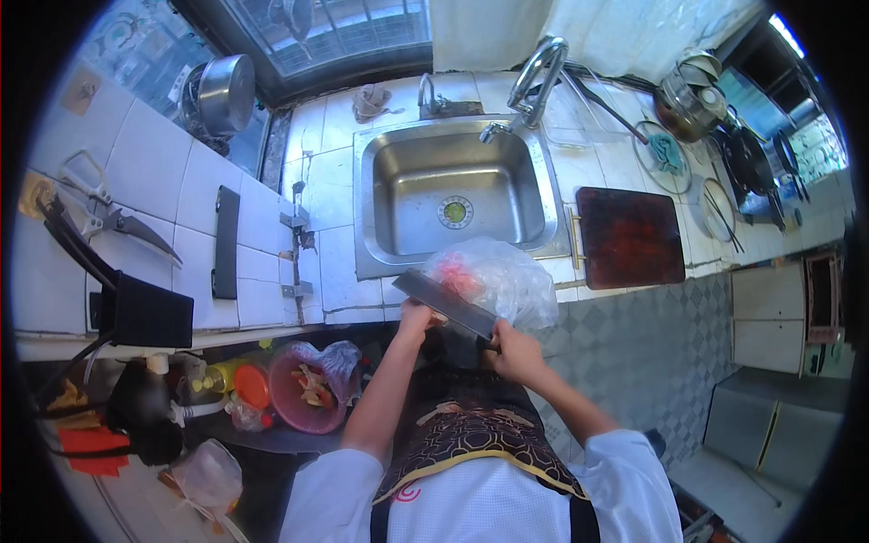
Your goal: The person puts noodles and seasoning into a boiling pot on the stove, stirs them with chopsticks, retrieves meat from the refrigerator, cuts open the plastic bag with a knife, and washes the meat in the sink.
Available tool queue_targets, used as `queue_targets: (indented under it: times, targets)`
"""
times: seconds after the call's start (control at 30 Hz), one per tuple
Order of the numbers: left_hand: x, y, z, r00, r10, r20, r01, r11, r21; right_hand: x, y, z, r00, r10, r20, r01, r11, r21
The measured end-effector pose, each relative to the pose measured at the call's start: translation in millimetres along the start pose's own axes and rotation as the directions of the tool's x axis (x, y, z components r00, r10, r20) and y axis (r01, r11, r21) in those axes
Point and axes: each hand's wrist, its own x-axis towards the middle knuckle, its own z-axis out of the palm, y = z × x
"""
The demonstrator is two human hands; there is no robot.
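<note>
My right hand (517, 354) grips the dark handle of a wide-bladed cleaver (445, 302). Its blade slants up and left across the front of a clear plastic bag (523, 282). Something red and pink (453, 271) shows through the bag, too blurred to name. Under the far end of the blade is my left hand (415, 320), fingers curled; the blade partly covers them, so what they hold cannot be made out. The bag lies over the front rim of the stainless steel sink (407, 261) and hangs past the counter edge.
A dark red cutting board (631, 237) lies right of the sink, below the chrome faucet (540, 81). Kitchen shears (95, 197) hang on the left wall above a black holder (151, 309). A pink waste bin (302, 400) with scraps stands low at left. Pans (747, 159) sit far right.
</note>
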Motion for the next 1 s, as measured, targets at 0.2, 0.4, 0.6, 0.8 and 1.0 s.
queue_targets:
  times: [0.2, 0.4, 0.6, 0.8, 1.0]
  targets:
    - [-12, 10, -3, 0.987, -0.133, 0.089, 0.14, 0.986, -0.089, -8, -35, 6, 0.956, 0.235, -0.175, -0.223, 0.971, 0.085]
    - [-12, -17, -1, 0.99, 0.137, -0.033, -0.14, 0.982, -0.124, -62, -37, 30, 0.928, 0.328, -0.178, -0.299, 0.939, 0.173]
    - [-8, -32, -1, 0.956, 0.249, -0.156, -0.254, 0.967, -0.014, -55, -40, 57, 0.911, 0.379, -0.163, -0.354, 0.921, 0.164]
    - [-4, -51, -9, 0.932, 0.36, -0.05, -0.339, 0.91, 0.24, -30, -42, 68, 0.909, 0.371, -0.192, -0.355, 0.928, 0.114]
    - [-6, -23, 9, 0.755, 0.655, -0.006, -0.481, 0.561, 0.674, -33, -44, 85, 0.929, 0.319, -0.189, -0.32, 0.947, 0.028]
